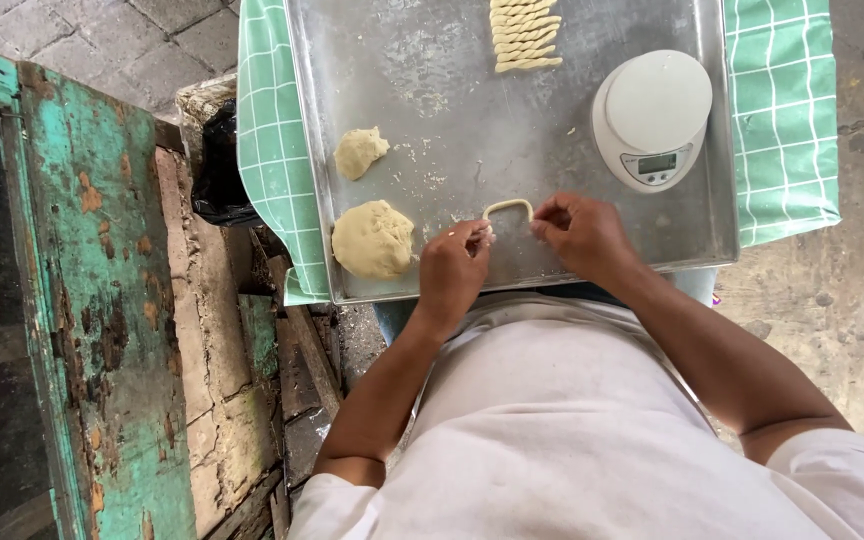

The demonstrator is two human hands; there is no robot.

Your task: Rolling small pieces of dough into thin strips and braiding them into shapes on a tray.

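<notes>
Flanking hands (517, 250): 2 dough lumps (372, 238), scale (652, 115), twisted sticks (525, 35).

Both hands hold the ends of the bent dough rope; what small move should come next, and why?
Probably cross the two ends to begin a twist: the left hand and right hand pinch a U-shaped dough rope, and the finished pieces are twisted.

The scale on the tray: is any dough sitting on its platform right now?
No. The white scale has a bare round platform; both dough lumps lie at the tray's left side.
</notes>
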